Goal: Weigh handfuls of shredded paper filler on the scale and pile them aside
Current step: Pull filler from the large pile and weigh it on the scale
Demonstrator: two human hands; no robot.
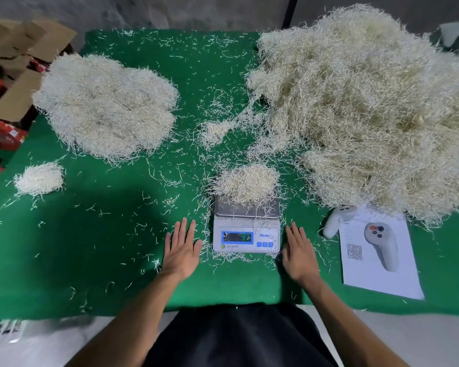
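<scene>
A small white scale [245, 238] stands on the green table cloth [98, 247] near the front edge, its blue display lit. A handful of cream shredded paper [247, 182] lies on its steel pan. My left hand [182, 249] rests flat on the cloth just left of the scale, fingers straight. My right hand [300, 251] lies flat just right of it. Neither hand holds anything. A huge heap of shredded paper [368, 107] fills the right side. A flatter pile [106, 104] sits at the back left, with a small clump [40, 178] in front of it.
A white handheld controller [338, 219] and a printed sheet [376, 252] lie right of the scale. Another small clump [215, 131] sits mid-table. Loose strands litter the cloth. Cardboard boxes [13, 75] stand off the left edge.
</scene>
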